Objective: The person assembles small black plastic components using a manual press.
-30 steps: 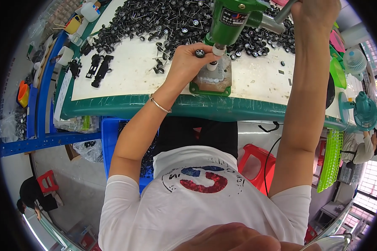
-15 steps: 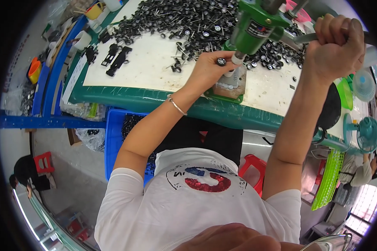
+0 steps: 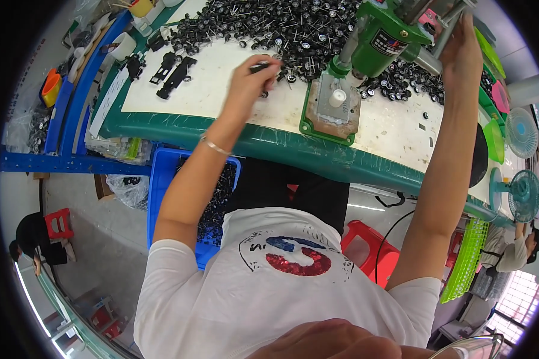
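Observation:
My left hand (image 3: 250,82), somewhat blurred, is over the white tabletop at the front of the wheel heap. Its fingers are closed on a small black toy wheel (image 3: 259,67). Up at the right, my right hand (image 3: 461,51) is wrapped round the metal lever (image 3: 447,30) of a green hand press (image 3: 380,45). Below the press head, a white round seat (image 3: 338,97) stands on the base plate (image 3: 326,116), with no hand near it.
Black wheels and metal axles lie in a large heap (image 3: 269,27) behind the press. Several black toy chassis (image 3: 176,78) are at the left. A blue bin (image 3: 161,197) of small black parts stands below the table's green edge (image 3: 221,133). Green fans (image 3: 524,194) are at right.
My left hand has left the press seat and moved left with the wheel. My right hand has swung farther up and away with the lever, and the press head has risen.

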Demonstrator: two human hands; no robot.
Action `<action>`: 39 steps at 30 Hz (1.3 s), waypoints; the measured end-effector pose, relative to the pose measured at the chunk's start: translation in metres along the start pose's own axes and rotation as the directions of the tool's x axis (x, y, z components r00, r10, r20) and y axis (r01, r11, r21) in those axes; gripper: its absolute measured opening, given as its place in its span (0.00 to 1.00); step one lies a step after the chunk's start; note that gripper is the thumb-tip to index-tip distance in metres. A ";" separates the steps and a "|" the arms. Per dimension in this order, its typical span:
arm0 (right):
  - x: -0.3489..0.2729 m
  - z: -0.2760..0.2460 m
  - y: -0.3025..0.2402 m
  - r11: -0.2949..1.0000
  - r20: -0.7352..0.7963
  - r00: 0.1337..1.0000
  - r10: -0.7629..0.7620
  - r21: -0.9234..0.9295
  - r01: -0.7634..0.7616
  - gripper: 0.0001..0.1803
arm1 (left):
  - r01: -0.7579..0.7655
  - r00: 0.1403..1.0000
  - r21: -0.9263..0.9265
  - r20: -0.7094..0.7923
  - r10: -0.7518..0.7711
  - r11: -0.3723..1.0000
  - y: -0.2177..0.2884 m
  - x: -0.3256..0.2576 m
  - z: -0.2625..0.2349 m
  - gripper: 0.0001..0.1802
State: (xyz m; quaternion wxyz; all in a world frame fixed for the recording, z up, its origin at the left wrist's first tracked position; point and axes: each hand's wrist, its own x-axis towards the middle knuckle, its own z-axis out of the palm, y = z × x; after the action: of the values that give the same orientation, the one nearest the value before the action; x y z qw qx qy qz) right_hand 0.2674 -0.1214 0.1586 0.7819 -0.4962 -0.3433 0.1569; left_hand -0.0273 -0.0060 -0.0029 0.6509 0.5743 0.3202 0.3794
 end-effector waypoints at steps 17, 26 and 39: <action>-0.120 -0.077 0.145 0.402 0.326 0.936 0.135 -0.881 0.249 0.13 | -0.329 0.933 0.648 0.110 0.344 0.687 -0.046 0.028 0.022 0.15; -0.114 -0.074 0.148 0.382 0.304 0.944 0.130 -0.894 0.235 0.08 | -0.106 0.994 0.308 0.003 0.111 0.946 -0.013 0.017 0.007 0.10; -0.137 -0.011 0.115 0.924 0.336 0.886 0.320 -0.318 -0.213 0.12 | 0.205 0.945 -0.208 0.298 -0.137 0.956 -0.009 -0.001 0.031 0.19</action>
State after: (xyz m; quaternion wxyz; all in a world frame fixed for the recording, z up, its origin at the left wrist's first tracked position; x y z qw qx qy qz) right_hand 0.1879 -0.1557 0.0015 0.5949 -0.6015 -0.4350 0.3083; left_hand -0.0006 -0.0228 -0.0078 0.7840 0.5106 0.2261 0.2712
